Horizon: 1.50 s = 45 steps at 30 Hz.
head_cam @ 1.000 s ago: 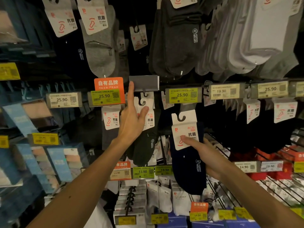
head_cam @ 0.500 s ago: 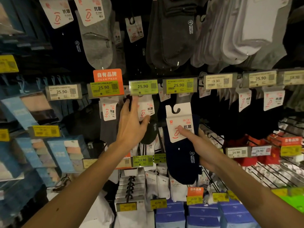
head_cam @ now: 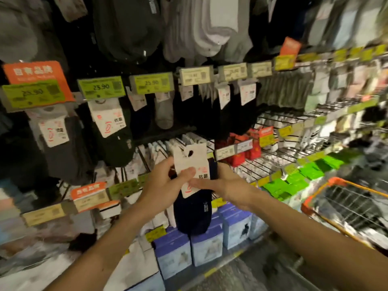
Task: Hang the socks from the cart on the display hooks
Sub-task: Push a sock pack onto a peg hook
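Observation:
A dark navy sock pack (head_cam: 193, 215) with a white card header (head_cam: 192, 162) is held in front of the shelves by both hands. My left hand (head_cam: 161, 183) grips the card from the left, thumb pressed on its front. My right hand (head_cam: 222, 185) holds the pack from the right, fingers behind it and thumb across the card. The card's hook hole is free of any hook. Display hooks with green price tags (head_cam: 100, 87) carry hanging socks above. The orange-rimmed wire cart (head_cam: 346, 198) stands at the right.
Rows of grey, black and white socks hang from hooks above. Wire shelves (head_cam: 294, 148) at the right hold red and green packs. Blue-and-white boxes (head_cam: 207, 246) line the bottom shelf below the hands.
My left hand came off the hanging sock card and dropped down to grip the navy pack with the right hand. The pack is lower, and the view swung right toward the cart.

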Each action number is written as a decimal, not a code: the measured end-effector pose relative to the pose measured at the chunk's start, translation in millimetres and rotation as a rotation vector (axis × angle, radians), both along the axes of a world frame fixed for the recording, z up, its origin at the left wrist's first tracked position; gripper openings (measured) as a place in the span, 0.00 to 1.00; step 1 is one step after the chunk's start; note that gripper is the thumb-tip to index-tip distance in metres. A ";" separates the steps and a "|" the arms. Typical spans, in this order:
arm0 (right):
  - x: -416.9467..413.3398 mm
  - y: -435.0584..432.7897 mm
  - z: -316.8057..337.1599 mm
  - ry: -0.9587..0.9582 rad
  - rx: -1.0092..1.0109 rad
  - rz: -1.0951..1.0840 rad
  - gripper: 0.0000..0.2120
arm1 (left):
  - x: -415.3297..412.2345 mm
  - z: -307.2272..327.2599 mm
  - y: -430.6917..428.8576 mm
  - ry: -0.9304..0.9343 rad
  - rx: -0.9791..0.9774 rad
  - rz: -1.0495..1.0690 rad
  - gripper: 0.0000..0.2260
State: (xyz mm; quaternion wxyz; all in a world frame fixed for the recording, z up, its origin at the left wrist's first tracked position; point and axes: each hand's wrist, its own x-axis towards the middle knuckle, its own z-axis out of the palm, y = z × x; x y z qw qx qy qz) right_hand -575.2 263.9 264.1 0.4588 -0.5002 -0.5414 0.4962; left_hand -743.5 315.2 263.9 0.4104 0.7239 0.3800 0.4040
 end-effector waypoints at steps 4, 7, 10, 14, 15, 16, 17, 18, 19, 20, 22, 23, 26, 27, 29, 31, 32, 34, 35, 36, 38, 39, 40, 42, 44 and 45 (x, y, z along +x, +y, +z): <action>57.5 -8.5 -0.8 -0.039 0.035 -0.060 0.11 | 56.0 -2.3 -5.7 -0.057 -0.018 -0.032 0.13; 109.0 -10.5 11.9 -0.064 0.090 -0.040 0.07 | 107.2 11.8 -2.6 -0.076 -0.010 -0.038 0.06; 171.3 -4.4 29.0 -0.129 0.174 -0.061 0.07 | 166.5 34.3 1.1 -0.078 0.079 -0.019 0.04; 255.6 14.2 62.8 -0.234 0.296 -0.135 0.14 | 253.7 69.2 11.6 -0.132 0.159 0.023 0.04; 274.0 17.1 74.2 -0.244 0.309 -0.140 0.13 | 274.6 77.7 14.6 -0.165 0.158 0.042 0.02; 291.0 19.2 86.1 -0.261 0.322 -0.138 0.12 | 294.3 87.3 15.5 -0.209 0.156 0.060 0.02; 306.9 21.9 98.6 -0.285 0.342 -0.140 0.11 | 312.6 97.1 15.8 -0.262 0.159 0.069 0.05; 322.8 25.2 110.6 -0.310 0.375 -0.142 0.11 | 329.7 106.8 15.9 -0.306 0.159 0.063 0.08; 338.0 30.1 120.5 -0.319 0.410 -0.150 0.11 | 345.0 115.9 17.1 -0.338 0.160 0.050 0.09; 350.9 34.4 130.1 -0.318 0.439 -0.156 0.12 | 358.2 123.7 20.3 -0.347 0.168 0.043 0.10; 373.1 44.7 142.6 -0.348 0.500 -0.168 0.14 | 380.0 134.4 30.6 -0.332 0.190 0.056 0.12; 383.0 50.2 146.4 -0.378 0.526 -0.176 0.14 | 388.7 138.4 37.0 -0.318 0.201 0.072 0.13; 407.5 69.2 154.2 -0.425 0.570 -0.217 0.16 | 409.1 152.2 54.7 -0.245 0.256 0.109 0.14; 414.8 76.3 156.9 -0.426 0.583 -0.221 0.17 | 414.7 157.4 60.2 -0.231 0.268 0.109 0.16; 425.5 90.0 164.7 -0.421 0.603 -0.223 0.19 | 423.4 168.2 72.5 -0.222 0.289 0.100 0.23; 433.8 103.4 174.8 -0.417 0.635 -0.227 0.21 | 430.5 180.6 88.0 -0.211 0.324 0.087 0.29; 438.0 110.0 180.6 -0.416 0.653 -0.230 0.23 | 433.5 187.4 96.3 -0.210 0.347 0.075 0.30; 445.3 123.1 194.3 -0.472 0.703 -0.238 0.23 | 438.9 205.0 113.6 -0.201 0.381 0.051 0.31; 448.3 128.7 201.9 -0.527 0.729 -0.248 0.21 | 442.0 214.8 121.7 -0.193 0.393 0.034 0.31; 451.3 134.5 208.9 -0.583 0.757 -0.258 0.19 | 445.3 224.5 129.4 -0.182 0.406 0.015 0.31; 456.7 146.0 224.2 -0.653 0.803 -0.287 0.16 | 452.5 244.6 144.0 -0.152 0.433 -0.012 0.32; 458.7 151.4 232.6 -0.667 0.825 -0.302 0.16 | 456.5 256.0 150.7 -0.139 0.444 -0.020 0.32; 462.0 158.1 241.0 -0.676 0.848 -0.320 0.16 | 460.6 267.4 156.6 -0.130 0.455 -0.025 0.32; 467.9 169.2 256.3 -0.691 0.900 -0.357 0.18 | 468.4 289.2 165.1 -0.111 0.473 -0.028 0.33; 475.7 179.0 270.7 -0.699 0.926 -0.382 0.18 | 476.0 309.4 169.9 -0.063 0.486 -0.006 0.36; 480.1 183.7 278.3 -0.700 0.938 -0.395 0.18 | 479.6 318.8 172.3 -0.036 0.493 0.015 0.37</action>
